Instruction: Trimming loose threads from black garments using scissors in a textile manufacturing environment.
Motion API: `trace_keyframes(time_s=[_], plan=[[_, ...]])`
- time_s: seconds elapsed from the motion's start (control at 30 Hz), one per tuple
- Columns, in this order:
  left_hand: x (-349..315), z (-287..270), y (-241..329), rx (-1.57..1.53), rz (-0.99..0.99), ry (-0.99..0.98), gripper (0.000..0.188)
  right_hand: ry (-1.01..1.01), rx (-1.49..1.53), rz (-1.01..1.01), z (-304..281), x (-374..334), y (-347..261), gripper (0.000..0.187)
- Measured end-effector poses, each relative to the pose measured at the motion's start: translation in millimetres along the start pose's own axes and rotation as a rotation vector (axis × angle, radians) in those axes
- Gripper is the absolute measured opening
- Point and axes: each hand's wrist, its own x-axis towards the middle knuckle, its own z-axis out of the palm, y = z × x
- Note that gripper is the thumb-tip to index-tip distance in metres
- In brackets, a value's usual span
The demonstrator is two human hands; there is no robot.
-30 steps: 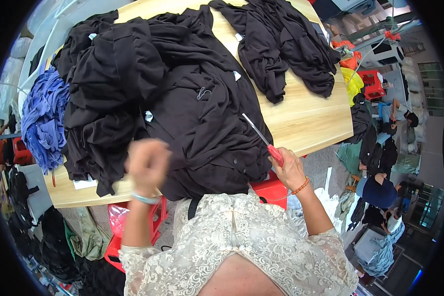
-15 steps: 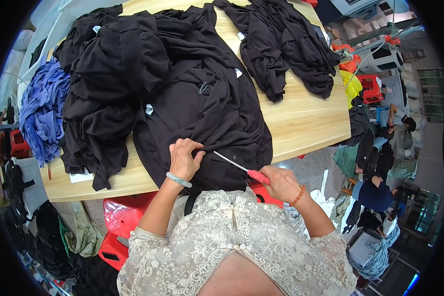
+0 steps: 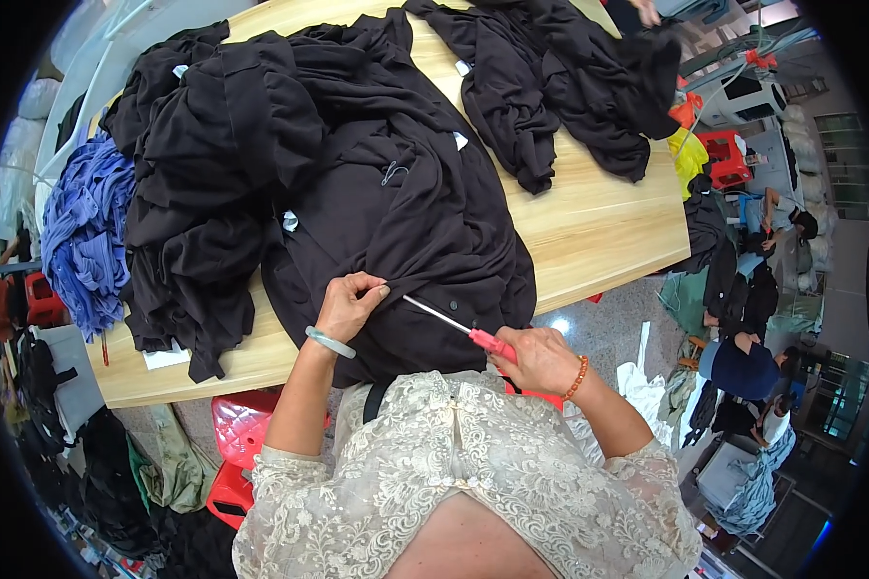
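A black garment (image 3: 425, 222) lies spread at the table's near edge, with a dark button and a loop of pale thread on it. My left hand (image 3: 350, 302), a pale bangle on its wrist, pinches a fold of this garment between thumb and fingertips. In my right hand (image 3: 543, 359) is a red-handled tool with a thin metal shaft (image 3: 439, 316); my fingers wrap round the handle. The shaft slants up and left, its tip at the cloth close to my left fingertips. Whether the tip touches the cloth, I cannot tell.
Heaped black garments (image 3: 232, 125) cover the left of the wooden table (image 3: 608, 232), beside a blue cloth pile (image 3: 87, 227). More black garments (image 3: 570, 96) lie at the far right, near another person's hand (image 3: 645, 12). A red stool (image 3: 241, 425) stands below the near edge.
Both my hands and the tool have shifted slightly left, the tip nearer my left fingertips. At the far right another person's hand has appeared, and a black garment there is lifted and blurred.
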Motion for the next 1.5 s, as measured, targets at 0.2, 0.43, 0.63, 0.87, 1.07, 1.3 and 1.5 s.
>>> trace_keyframes(time_s=[0.2,0.43,0.63,0.87,1.07,1.3,1.5], plan=[[10.2,-53.5,31.2,0.025,0.189,0.185,0.011,0.334,0.127,-0.073,3.3,18.0,17.3,0.017],[-5.9,-36.3,47.4,-0.036,0.314,0.467,0.016,0.326,0.158,-0.029,1.8,21.2,22.0,0.020],[-18.5,39.5,34.6,-0.886,-0.288,0.165,0.048,0.306,0.155,-0.023,3.1,17.9,23.0,0.019],[14.9,51.4,28.0,-0.862,-0.281,0.142,0.017,0.268,0.067,-0.027,2.0,12.5,16.9,0.018],[8.0,57.2,20.3,-0.733,-0.135,0.255,0.005,0.212,0.001,0.021,-5.4,6.0,5.9,0.022],[8.8,55.6,23.7,-0.744,-0.131,0.225,0.006,0.184,-0.001,0.026,-9.9,12.8,1.9,0.025],[4.6,53.3,36.9,-0.641,-0.206,-0.011,0.012,0.315,0.141,-0.003,-9.3,7.8,21.3,0.019]])
